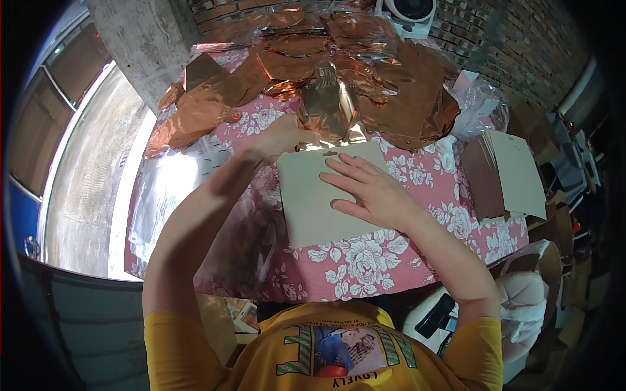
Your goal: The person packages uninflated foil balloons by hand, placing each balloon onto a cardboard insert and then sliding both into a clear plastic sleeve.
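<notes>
While the right hand (372,192) lies flat and released on a pale cardboard sheet (313,208) in the middle of the frame, its fingers (342,168) spread toward the upper left across the card's top half, the left hand (282,135) sits just above the card's upper left corner. The left hand's fingers are pinched on the lower edge of a shiny gold foil piece (329,104), which rises from the card's top edge toward the upper middle of the frame. The cardboard sheet rests on the desk (365,260), which is covered by a pink cloth with white flowers, and it has a small notch at the middle of its top edge.

Behind the gold foil, across the upper part of the frame, a heap of copper-coloured foil pieces (391,98) spreads over the far side of the desk. At the right of the frame a stack of cardboard sheets (515,176) lies on the desk, well apart from the hands. Clear plastic bags (169,189) lie at the left of the desk, beside the left forearm. A white fan (411,13) stands at the top edge of the frame in front of a brick wall (495,45). The person wears a yellow shirt (313,352), seen at the bottom of the frame.
</notes>
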The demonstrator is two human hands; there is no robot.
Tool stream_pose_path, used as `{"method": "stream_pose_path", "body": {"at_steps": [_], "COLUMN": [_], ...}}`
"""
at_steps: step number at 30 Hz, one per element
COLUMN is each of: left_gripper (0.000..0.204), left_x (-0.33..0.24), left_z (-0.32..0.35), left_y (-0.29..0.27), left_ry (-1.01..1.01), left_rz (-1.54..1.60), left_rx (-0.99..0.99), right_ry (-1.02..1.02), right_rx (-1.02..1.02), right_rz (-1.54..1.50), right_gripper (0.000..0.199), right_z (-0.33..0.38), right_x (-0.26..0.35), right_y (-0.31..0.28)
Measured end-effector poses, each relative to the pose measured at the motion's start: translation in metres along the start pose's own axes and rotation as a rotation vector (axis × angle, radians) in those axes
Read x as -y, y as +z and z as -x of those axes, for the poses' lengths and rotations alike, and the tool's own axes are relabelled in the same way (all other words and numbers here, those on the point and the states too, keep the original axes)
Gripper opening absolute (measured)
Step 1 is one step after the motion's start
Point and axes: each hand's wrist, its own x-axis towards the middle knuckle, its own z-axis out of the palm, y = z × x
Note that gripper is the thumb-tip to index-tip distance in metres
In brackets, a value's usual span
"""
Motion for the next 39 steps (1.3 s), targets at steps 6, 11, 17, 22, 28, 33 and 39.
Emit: {"method": "stream_pose_path", "body": {"at_steps": [6,11,17,22,28,33,39], "left_gripper": [0.023,0.03,0.029,0.038,0.056,0.048,0.032], "left_x": [-0.007,-0.025,-0.005,0.0,-0.001,-0.009,0.013], "left_z": [0.006,0.034,0.055,0.068,0.095,0.103,0.067], "left_y": [0.004,0.027,0.033,0.026,0.023,0.03,0.055], "left_ry": [0.079,0.183,0.957,0.763,0.723,0.401,0.64], "left_rz": [0.002,-0.227,-0.718,-0.721,-0.91,-0.448,-0.648], "left_rx": [0.011,-0.089,-0.068,0.121,0.167,0.119,-0.187], "right_ry": [0.005,0.011,0.257,0.034,0.02,0.054,0.092], "right_rx": [0.024,0.019,0.224,-0.002,-0.046,0.078,0.022], "right_rz": [-0.019,-0.031,-0.299,-0.045,-0.05,-0.012,-0.185], "right_gripper": [0.05,0.049,0.037,0.041,0.038,0.037,0.034], "right_z": [0.003,0.005,0.008,0.015,0.02,0.017,0.023], "right_x": [-0.001,-0.006,0.003,-0.013,-0.019,-0.013,-0.016], "right_y": [-0.003,-0.001,-0.012,0.01,0.015,0.005,0.011]}}
